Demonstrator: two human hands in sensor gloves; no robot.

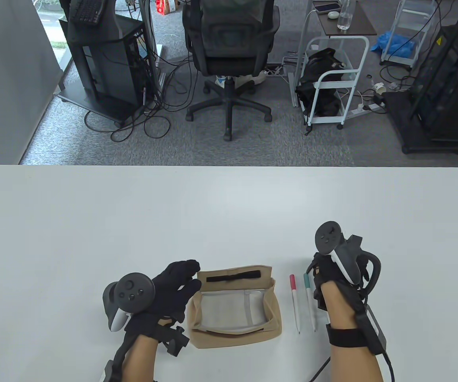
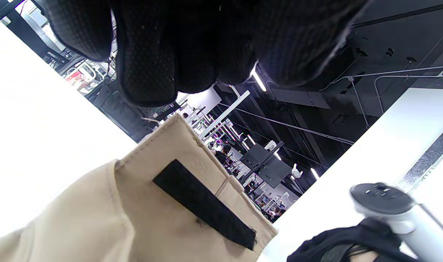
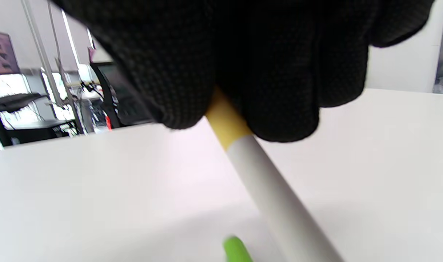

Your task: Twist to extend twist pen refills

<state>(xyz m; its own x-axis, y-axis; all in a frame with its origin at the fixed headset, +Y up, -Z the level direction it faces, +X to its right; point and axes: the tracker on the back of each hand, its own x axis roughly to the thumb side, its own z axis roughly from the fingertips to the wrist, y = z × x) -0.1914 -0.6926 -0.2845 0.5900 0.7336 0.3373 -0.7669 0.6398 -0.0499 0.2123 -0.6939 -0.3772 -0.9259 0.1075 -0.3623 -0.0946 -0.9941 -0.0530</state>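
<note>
My right hand (image 1: 332,278) grips the yellow-capped pen (image 3: 258,163) low over the surface (image 1: 229,215), ready for twisting, while my left hand (image 1: 169,290), fingers loose and empty, steadies the pouch (image 1: 234,306).

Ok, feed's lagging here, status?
Right hand grips yellow-topped pen. Left hand open, beside pouch. Red pen, teal pen lie untouched.

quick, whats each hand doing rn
Left hand: open, fingers at the beige pouch's rim.
Right hand: grips a yellow-topped white pen.
</note>
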